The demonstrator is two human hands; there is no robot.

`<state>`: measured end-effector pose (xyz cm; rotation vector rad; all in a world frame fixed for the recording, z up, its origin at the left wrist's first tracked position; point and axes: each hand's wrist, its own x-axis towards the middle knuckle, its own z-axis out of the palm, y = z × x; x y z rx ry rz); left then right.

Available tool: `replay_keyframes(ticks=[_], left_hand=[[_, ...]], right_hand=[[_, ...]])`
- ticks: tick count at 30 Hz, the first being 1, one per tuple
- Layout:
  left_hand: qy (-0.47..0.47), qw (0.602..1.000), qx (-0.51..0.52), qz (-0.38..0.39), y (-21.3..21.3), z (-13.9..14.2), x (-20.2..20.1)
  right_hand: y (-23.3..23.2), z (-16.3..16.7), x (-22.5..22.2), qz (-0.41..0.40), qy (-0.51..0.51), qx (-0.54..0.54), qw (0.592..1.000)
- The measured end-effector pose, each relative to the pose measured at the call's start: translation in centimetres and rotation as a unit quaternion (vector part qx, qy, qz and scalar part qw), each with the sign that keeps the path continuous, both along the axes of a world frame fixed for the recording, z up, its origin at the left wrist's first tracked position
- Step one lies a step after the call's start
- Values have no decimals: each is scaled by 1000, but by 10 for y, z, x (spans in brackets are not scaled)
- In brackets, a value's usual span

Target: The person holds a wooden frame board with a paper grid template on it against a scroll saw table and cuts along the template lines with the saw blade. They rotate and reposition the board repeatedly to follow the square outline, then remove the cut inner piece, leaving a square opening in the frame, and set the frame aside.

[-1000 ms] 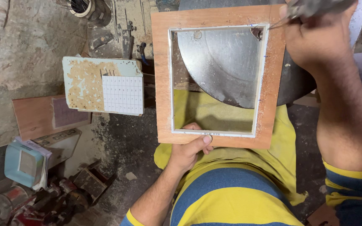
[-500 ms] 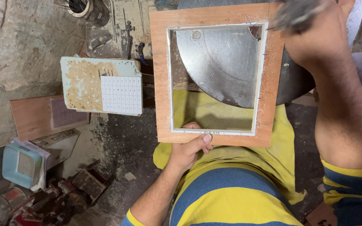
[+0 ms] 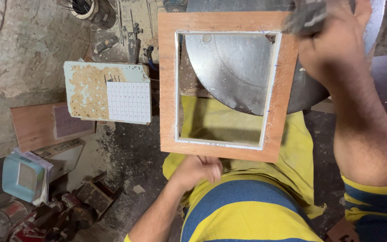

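A rectangular wooden frame (image 3: 169, 89) with a white-edged opening is held up over my lap. My left hand (image 3: 195, 172) grips it at the middle of its lower edge, fingers curled under. My right hand (image 3: 337, 49) is at the frame's upper right corner, closed around a blurred grey object (image 3: 307, 15) that touches the wood there. Through the opening I see a round grey metal disc (image 3: 229, 71) and a yellow cloth (image 3: 216, 121) across my legs.
On the dusty ground to the left lie a worn board with a gridded white sheet (image 3: 128, 101), a brown plywood piece (image 3: 32, 127), a light blue box (image 3: 21, 177) and reddish machine parts (image 3: 45, 219). A container of thin rods (image 3: 86, 9) stands at the top.
My right hand with the grey object has shifted slightly left along the frame's upper right corner and is blurred by motion. My left hand sits a little lower on the bottom edge.
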<state>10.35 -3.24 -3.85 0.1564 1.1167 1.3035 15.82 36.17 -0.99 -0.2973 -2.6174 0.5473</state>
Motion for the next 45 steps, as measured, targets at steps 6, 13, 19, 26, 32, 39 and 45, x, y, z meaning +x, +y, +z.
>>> replay_keyframes(ticks=[6,13,19,26,32,39,45], left_hand=[[368,908,73,-189,24,104,10],[720,691,1,-61,135,127,-16],[754,643,-66,-117,169,114,-30],[802,566,-113,-154,156,97,-56],[836,519,-114,-135,157,88,-77],[833,528,-106,-123,156,83,-83],[832,527,-85,-149,181,71,-68]], right_hand=[[-4,-4,-3,-60,-66,19,996],[-18,12,-10,-96,-76,-7,992],[-30,29,-14,-132,-113,-42,984],[-44,36,-7,-67,-26,-69,995],[-56,43,-4,-69,-24,-75,995],[-67,49,-2,-76,-40,-60,995],[-73,39,-1,-90,-88,4,992]])
